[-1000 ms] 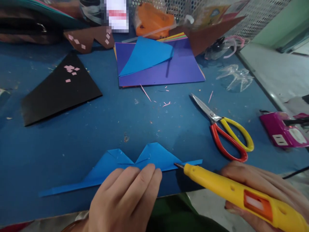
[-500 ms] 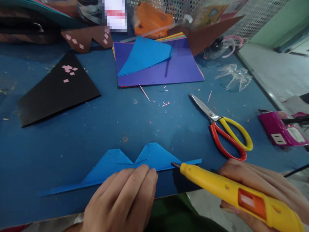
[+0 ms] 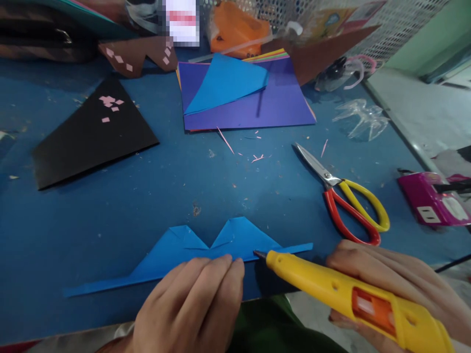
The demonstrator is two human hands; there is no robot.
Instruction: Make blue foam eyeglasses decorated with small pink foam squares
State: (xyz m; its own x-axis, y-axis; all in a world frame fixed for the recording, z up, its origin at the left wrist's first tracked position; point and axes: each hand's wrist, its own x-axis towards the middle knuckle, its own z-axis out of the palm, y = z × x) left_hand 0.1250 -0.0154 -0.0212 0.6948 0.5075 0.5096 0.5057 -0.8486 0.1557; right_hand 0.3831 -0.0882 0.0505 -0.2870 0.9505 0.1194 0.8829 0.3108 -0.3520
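Note:
A folded light-blue paper shape (image 3: 221,242) with two peaks lies near the front edge of the blue table (image 3: 147,196). My left hand (image 3: 191,306) rests on its lower edge, fingers together and flat, pressing it down. My right hand (image 3: 397,289) is wrapped round a yellow glue gun (image 3: 349,296) with an orange trigger. The gun's metal tip touches the paper's lower right edge, just right of my left fingertips.
Scissors (image 3: 342,193) with red and yellow handles lie to the right. A black paper triangle (image 3: 91,135) with pink bits lies at the left. A purple paper stack (image 3: 250,103) with a blue sheet sits behind. A magenta box (image 3: 430,198) and clear plastic pieces (image 3: 362,120) are at the right.
The glue gun's tip has slid a little to the left along the paper's lower edge, closer to my left fingertips. My left hand has hardly moved.

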